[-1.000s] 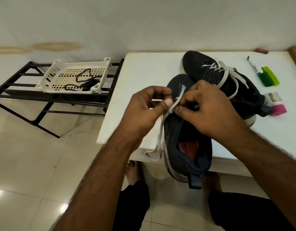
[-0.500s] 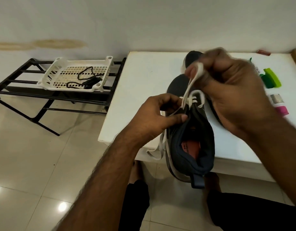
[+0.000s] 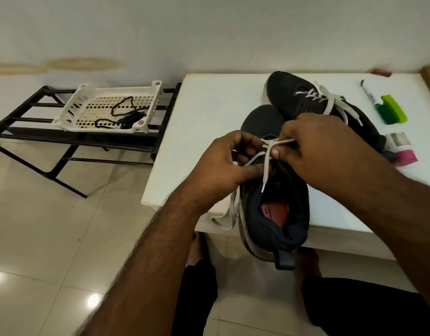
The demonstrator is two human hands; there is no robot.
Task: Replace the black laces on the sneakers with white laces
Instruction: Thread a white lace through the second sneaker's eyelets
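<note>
Two hands on near sneaker (image 3: 277, 214) at table's (image 3: 209, 117) front edge, heel overhanging: left hand (image 3: 223, 166) and right hand (image 3: 313, 146) both pinch white lace (image 3: 266, 166), its end dangling over the opening. Second sneaker (image 3: 303, 98), white-laced, behind. Basket (image 3: 87, 98) on rack (image 3: 27, 137) holds black laces (image 3: 123, 112).

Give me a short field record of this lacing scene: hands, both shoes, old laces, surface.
left hand: pinches the white lace at the near sneaker's eyelets
right hand: pinches the same lace from the other side
near sneaker: heel overhangs the table edge, lacing unfinished
far sneaker: white-laced, lying on the table
black laces: in the white basket on the black rack
</note>
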